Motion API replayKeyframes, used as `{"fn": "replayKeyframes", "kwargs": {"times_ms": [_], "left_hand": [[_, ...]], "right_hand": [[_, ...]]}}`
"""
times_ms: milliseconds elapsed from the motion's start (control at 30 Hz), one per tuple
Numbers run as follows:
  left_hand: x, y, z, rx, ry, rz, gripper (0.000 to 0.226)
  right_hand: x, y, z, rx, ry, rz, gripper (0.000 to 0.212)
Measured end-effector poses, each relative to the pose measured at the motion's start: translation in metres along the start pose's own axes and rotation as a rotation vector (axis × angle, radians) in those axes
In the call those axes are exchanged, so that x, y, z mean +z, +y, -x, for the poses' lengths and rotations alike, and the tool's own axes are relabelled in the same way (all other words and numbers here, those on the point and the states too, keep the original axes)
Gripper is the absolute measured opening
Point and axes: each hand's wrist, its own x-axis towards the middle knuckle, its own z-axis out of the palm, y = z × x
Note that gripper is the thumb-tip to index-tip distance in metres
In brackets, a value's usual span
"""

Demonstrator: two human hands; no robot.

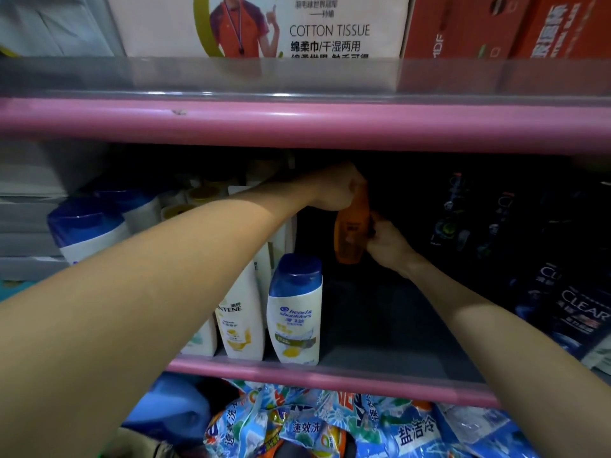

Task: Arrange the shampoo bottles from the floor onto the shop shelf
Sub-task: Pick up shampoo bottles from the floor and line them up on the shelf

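Both my arms reach deep into the middle shelf. An orange shampoo bottle stands upright far back in the dark gap. My left hand grips its top and my right hand holds its right side lower down. At the shelf's front stands a white Head & Shoulders bottle with a blue cap, next to a white Pantene bottle. The floor and any bottles on it are out of view.
Dark Clear bottles fill the shelf's right side. More white bottles with blue caps stand at the left. A pink rail runs overhead, with a cotton tissue box above. Blue detergent bags lie on the shelf below.
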Motion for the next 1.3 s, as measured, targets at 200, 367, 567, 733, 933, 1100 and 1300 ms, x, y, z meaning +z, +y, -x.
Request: {"fn": "replayKeyframes", "kwargs": {"times_ms": [200, 367, 567, 733, 933, 1100, 1300], "left_hand": [[0.002, 0.002, 0.003, 0.0, 0.049, 0.069, 0.023], [-0.006, 0.014, 0.023, -0.024, 0.103, 0.109, 0.034], [-0.011, 0.042, 0.09, -0.02, 0.197, 0.099, 0.028], [-0.004, 0.068, 0.172, 0.055, 0.223, 0.16, 0.026], [0.047, 0.06, 0.251, 0.003, 0.173, 0.26, 0.022], [0.126, 0.021, 0.298, -0.161, 0.111, 0.308, 0.023], [0.237, -0.037, 0.336, -0.412, -0.026, 0.267, 0.024]], "right_hand": [[-0.002, -0.006, 0.003, 0.036, -0.029, 0.021, 0.052], [-0.012, -0.024, 0.03, 0.111, 0.009, 0.117, 0.069], [-0.024, -0.079, 0.115, 0.18, 0.096, -0.052, 0.051], [-0.02, -0.121, 0.203, 0.124, 0.015, -0.119, 0.038], [0.015, -0.111, 0.277, 0.186, -0.115, -0.096, 0.028], [0.069, -0.059, 0.312, 0.267, -0.21, -0.032, 0.019], [0.132, 0.025, 0.342, 0.371, -0.305, 0.151, 0.019]]}}
